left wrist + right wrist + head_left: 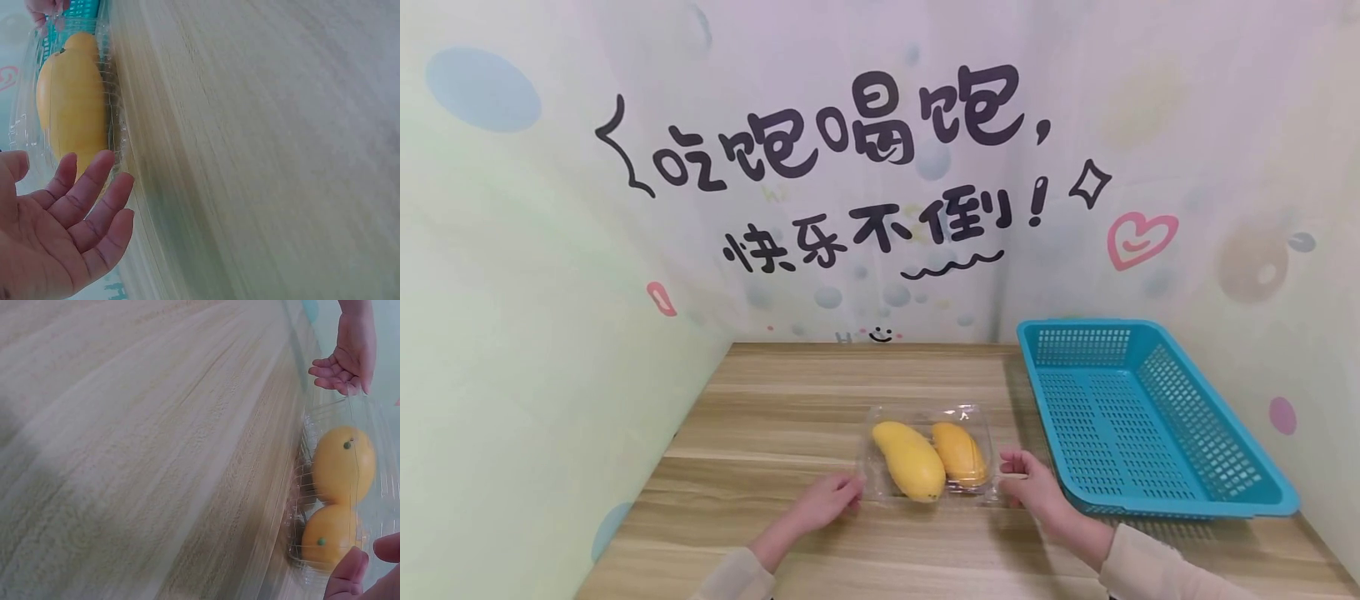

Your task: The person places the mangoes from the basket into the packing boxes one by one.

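Two yellow mangoes, a larger one and a smaller one, lie side by side in a clear plastic box on the wooden table. My left hand is at the box's left side, its fingers spread and loosely bent in the left wrist view; whether they touch the plastic is unclear. At the right side is my right hand, thumb and fingers apart by the box's edge. Green stem spots show on both mangoes in the right wrist view. The box's clear edges are hard to make out.
A blue perforated plastic basket stands on the table at the right, close beyond my right hand. Behind the table hangs a pale printed backdrop with black lettering, and similar walls rise at both sides.
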Demonstrator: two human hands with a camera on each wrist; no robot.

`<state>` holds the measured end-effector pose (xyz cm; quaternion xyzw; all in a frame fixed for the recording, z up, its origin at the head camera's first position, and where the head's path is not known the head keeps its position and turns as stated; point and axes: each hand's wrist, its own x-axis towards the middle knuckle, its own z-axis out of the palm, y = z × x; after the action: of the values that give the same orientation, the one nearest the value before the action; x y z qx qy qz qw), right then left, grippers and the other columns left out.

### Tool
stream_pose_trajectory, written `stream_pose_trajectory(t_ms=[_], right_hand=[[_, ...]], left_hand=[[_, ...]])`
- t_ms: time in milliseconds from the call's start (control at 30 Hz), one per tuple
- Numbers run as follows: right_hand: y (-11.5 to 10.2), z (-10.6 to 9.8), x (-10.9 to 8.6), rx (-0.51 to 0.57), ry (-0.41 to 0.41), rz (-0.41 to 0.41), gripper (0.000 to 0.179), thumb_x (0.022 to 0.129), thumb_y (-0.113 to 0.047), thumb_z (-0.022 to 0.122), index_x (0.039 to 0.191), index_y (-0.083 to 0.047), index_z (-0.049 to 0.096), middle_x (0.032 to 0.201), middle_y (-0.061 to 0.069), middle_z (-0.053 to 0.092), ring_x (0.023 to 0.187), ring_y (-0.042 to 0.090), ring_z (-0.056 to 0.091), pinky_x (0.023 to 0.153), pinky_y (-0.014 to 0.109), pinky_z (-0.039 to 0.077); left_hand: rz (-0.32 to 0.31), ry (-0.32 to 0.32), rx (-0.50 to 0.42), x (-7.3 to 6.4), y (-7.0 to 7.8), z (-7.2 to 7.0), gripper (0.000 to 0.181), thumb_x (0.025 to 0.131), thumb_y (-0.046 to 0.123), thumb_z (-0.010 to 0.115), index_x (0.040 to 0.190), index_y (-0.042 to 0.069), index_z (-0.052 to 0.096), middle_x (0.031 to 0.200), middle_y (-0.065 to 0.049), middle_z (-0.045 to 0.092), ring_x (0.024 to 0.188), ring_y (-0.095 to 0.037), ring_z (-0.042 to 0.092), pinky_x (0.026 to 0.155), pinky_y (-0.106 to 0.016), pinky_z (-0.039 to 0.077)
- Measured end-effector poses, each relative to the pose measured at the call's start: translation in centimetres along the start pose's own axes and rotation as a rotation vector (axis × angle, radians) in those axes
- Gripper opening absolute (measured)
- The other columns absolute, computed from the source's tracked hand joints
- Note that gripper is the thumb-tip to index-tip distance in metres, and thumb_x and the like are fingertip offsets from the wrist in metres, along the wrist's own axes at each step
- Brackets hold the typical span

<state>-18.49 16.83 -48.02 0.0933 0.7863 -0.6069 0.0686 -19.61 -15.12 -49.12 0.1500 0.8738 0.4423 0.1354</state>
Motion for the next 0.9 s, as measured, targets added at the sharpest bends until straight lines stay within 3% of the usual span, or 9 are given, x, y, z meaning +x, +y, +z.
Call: stream_pose_trajectory(t_ms=[133,267,500,667,900], right_hand=[[0.3,0.0,0.3,0.012,-0.017,0.024,0.048,0.078,0.001,0.056,0.124,0.007,0.041,0.105,0.019,0.051,0.072,0.017,0.050,0.060,0.030,0.047],[0.9,0.0,0.5,0.021,-0.052,0.046,0.049,0.079,-0.002,0.056,0.124,0.007,0.039,0.092,0.013,0.053,0.066,0.016,0.048,0.056,0.027,0.043],[1.5,-0.1,0.3,0.065,-0.197,0.071,0.028,0.085,-0.010,0.050,0.107,0.006,0.041,0.068,0.005,0.053,0.050,0.012,0.050,0.049,0.025,0.045],[1.5,-0.2,0.4,0.115,-0.279,0.073,0.021,0.089,-0.009,0.045,0.103,0.005,0.039,0.072,0.006,0.055,0.054,0.012,0.054,0.053,0.025,0.049],[1.4,-0.2,0.6,0.154,-0.307,0.077,0.020,0.087,-0.005,0.044,0.102,0.006,0.038,0.073,0.006,0.056,0.059,0.013,0.057,0.058,0.027,0.051]], left_hand=[[-0.037,-0.027,-0.089,0.0,0.0,0.1,0.038,0.097,0.029,0.044,0.085,-0.005,0.058,0.077,-0.010,0.063,0.066,-0.019,0.060,0.056,-0.032,0.051],[-0.103,-0.063,-0.168,0.0,0.1,0.2,0.037,0.095,0.029,0.045,0.090,-0.005,0.057,0.075,-0.010,0.065,0.060,-0.014,0.058,0.051,-0.028,0.048],[-0.140,-0.087,-0.207,0.3,0.4,0.4,0.033,0.094,0.027,0.046,0.091,-0.004,0.056,0.072,-0.009,0.065,0.053,-0.008,0.054,0.050,-0.022,0.044],[-0.144,-0.097,-0.246,0.5,0.5,0.5,0.029,0.093,0.022,0.046,0.088,-0.005,0.054,0.068,-0.005,0.063,0.052,-0.006,0.052,0.050,-0.020,0.042],[-0.153,-0.087,-0.288,0.2,0.7,0.7,0.027,0.092,0.022,0.047,0.091,-0.005,0.053,0.068,-0.001,0.061,0.053,-0.007,0.053,0.051,-0.021,0.042]])
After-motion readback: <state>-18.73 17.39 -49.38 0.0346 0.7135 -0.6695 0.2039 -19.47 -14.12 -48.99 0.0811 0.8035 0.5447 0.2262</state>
